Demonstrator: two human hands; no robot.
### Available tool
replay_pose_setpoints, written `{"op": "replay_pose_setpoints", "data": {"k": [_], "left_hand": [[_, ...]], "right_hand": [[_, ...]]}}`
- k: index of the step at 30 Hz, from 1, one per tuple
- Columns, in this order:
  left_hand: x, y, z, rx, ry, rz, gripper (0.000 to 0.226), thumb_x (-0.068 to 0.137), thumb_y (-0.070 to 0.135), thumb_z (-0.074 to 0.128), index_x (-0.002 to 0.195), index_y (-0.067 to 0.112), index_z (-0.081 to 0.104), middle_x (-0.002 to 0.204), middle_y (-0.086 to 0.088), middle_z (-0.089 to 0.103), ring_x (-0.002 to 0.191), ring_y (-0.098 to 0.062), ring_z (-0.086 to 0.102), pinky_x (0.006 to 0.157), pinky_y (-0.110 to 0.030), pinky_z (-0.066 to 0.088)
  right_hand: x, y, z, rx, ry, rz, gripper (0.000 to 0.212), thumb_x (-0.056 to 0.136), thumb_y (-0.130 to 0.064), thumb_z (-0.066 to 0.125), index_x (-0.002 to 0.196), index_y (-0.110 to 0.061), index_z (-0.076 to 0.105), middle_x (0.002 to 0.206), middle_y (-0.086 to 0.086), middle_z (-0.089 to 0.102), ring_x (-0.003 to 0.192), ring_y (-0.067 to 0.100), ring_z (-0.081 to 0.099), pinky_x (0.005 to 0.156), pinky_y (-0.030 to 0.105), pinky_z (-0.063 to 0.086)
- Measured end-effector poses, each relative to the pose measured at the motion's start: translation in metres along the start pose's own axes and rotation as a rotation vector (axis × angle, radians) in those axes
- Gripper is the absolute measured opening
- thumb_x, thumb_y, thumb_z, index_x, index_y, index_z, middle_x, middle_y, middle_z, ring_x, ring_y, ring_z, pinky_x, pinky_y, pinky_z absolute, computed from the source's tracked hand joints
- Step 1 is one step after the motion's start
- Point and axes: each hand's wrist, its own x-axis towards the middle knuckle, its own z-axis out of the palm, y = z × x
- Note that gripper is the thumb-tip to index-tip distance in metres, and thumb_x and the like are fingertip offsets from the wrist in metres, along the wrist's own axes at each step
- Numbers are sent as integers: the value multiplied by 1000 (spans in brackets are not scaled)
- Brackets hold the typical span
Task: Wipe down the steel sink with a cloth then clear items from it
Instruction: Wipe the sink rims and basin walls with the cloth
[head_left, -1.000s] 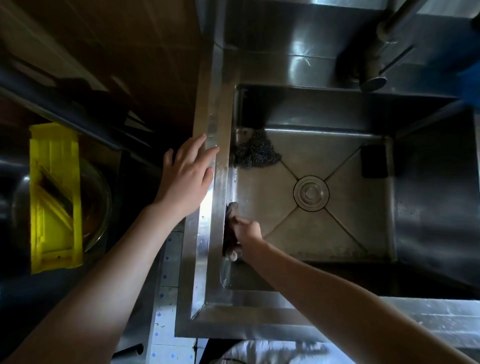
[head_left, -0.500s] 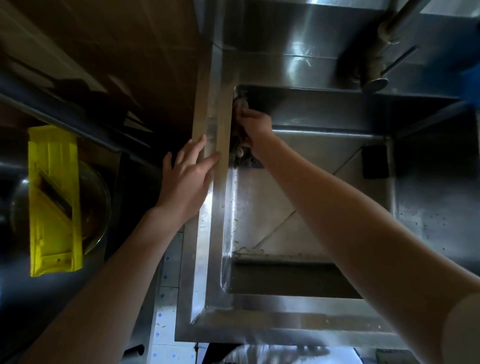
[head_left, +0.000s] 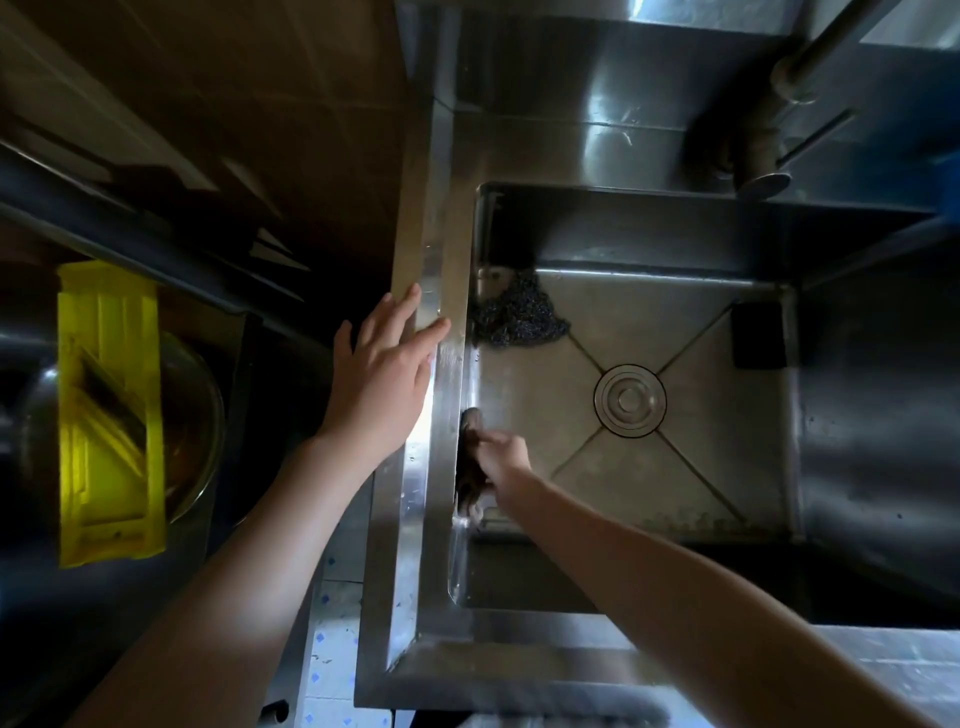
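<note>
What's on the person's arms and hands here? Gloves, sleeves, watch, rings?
Nothing worn that shows. The left hand and right hand are bare: no gloves, and no rings or watch can be seen. Both forearms are uncovered up to the frame edge, with no sleeve in view. No bands, bandages or markings are visible. The right hand is small and partly in shadow, so fine detail there is uncertain.

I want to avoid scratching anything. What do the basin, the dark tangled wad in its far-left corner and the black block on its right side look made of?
Basin: brushed stainless steel, by its grey sheen. Tangled wad: probably a steel-wire scourer, dark glinting strands. Black block: matte, maybe sponge; unclear.
</note>
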Motion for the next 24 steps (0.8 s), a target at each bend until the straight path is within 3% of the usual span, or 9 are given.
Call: {"op": "replay_pose_setpoints", "data": {"k": [5,7,9,13,15,18,21,24], "left_hand": [[0,3,0,2,5,-15,38,93,12,52,129,22,56,152,-8,30,140,-32,26,110,-58,21],[0,3,0,-7,12,-17,37,93,12,50,129,22,56,153,-8,30,140,-32,25,110,-57,20],[-1,3,0,-10,6,-14,39,95,12,48,131,23,53,154,-7,27,142,-30,21,111,-57,18],[0,2,1,-46,-4,-19,40,95,11,47,132,24,53,155,-5,25,143,-28,17,112,-57,15],[1,3,2,-61,13,-27,38,94,13,49,129,24,56,153,-6,28,142,-29,22,111,-57,18],[2,1,3,-61,28,-23,38,92,12,53,127,23,57,152,-7,31,140,-31,25,110,-59,21],[2,-2,4,-51,22,1,38,92,12,53,128,23,57,152,-8,30,140,-32,25,108,-60,24],[2,-3,4,-43,14,13,38,92,13,53,129,23,55,153,-8,28,140,-32,24,109,-59,24]], "right_hand": [[23,-113,-11,82,35,-247,17,93,-10,52,93,-8,69,78,8,65,64,18,61,47,18,49],[29,-157,-17,150,32,-373,21,90,-2,57,107,-5,68,97,16,68,80,23,64,71,24,54],[36,-183,-22,224,33,-429,31,88,-1,60,118,-5,63,102,14,65,90,23,62,86,33,51],[44,-176,-22,215,-16,-396,32,90,-3,58,121,-4,60,112,19,64,100,30,62,90,41,53],[40,-149,-18,162,-30,-330,28,90,-2,57,118,-2,61,111,20,66,92,28,64,78,34,56],[19,-97,-15,14,-56,-212,18,94,-7,52,104,-10,66,78,6,67,61,17,64,50,26,55],[-9,-41,-12,45,-83,-92,14,93,-7,52,93,-12,66,68,5,64,50,15,62,44,28,54],[-34,5,-9,70,-81,1,18,92,-3,53,103,-9,65,78,13,66,54,16,59,46,27,50]]}}
